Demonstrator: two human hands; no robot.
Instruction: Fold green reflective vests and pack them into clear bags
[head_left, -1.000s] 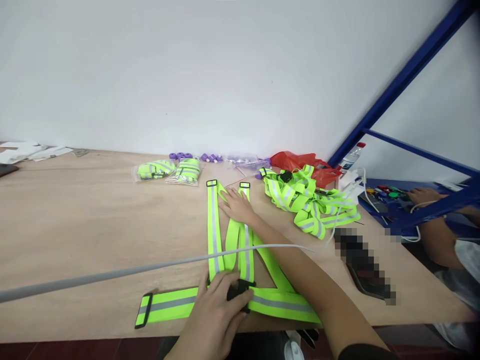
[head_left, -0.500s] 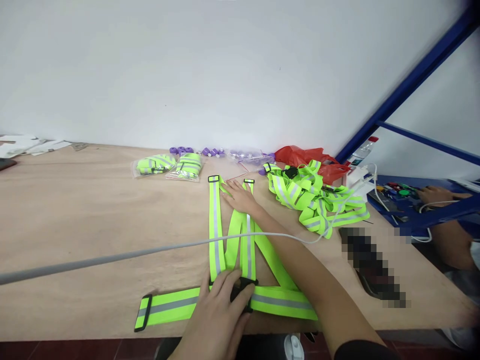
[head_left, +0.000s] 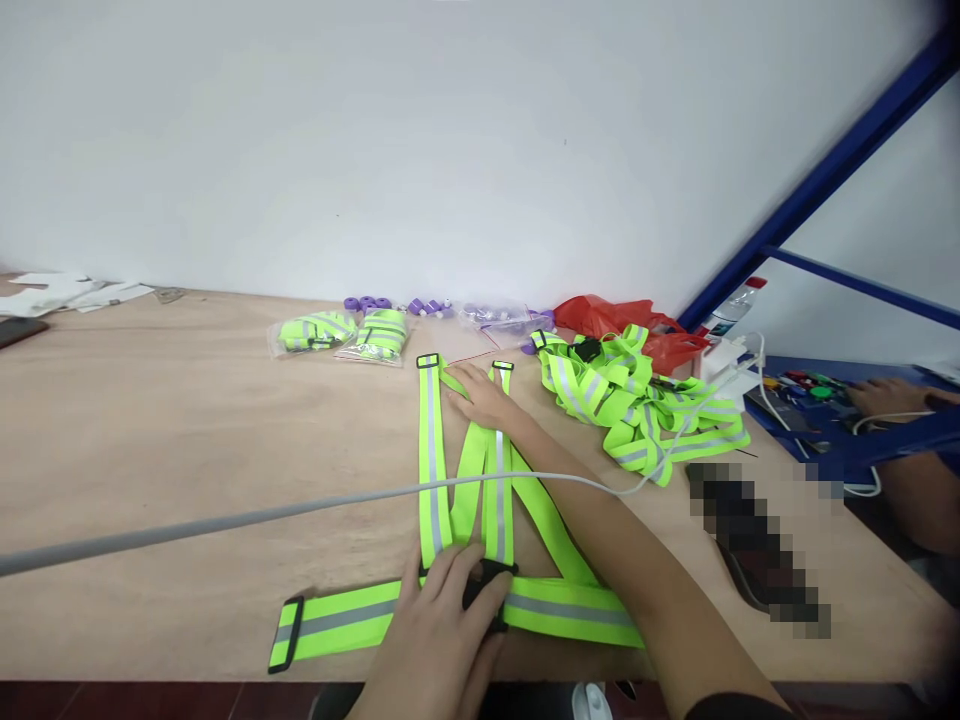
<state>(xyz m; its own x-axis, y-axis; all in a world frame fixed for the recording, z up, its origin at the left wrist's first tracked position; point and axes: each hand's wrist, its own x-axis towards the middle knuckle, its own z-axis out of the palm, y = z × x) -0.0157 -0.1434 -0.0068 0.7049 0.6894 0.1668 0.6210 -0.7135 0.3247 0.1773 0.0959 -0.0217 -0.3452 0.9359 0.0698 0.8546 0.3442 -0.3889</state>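
Note:
A neon-yellow reflective strap vest lies spread on the wooden table, its waist band running along the near edge. My left hand presses flat on the waist band, fingers apart, next to the black buckle. My right hand reaches forward and rests flat, fingers stretched, on the far ends of the upright straps. A grey cable hangs across the view over the vest.
A heap of more reflective vests lies to the right. Two bagged vests, purple small parts and a red bag sit by the wall. Another person's hand rests on a blue rack at right. A blurred dark object.
The view has shifted slightly. Both hands stay on the vest in nearly the same places.

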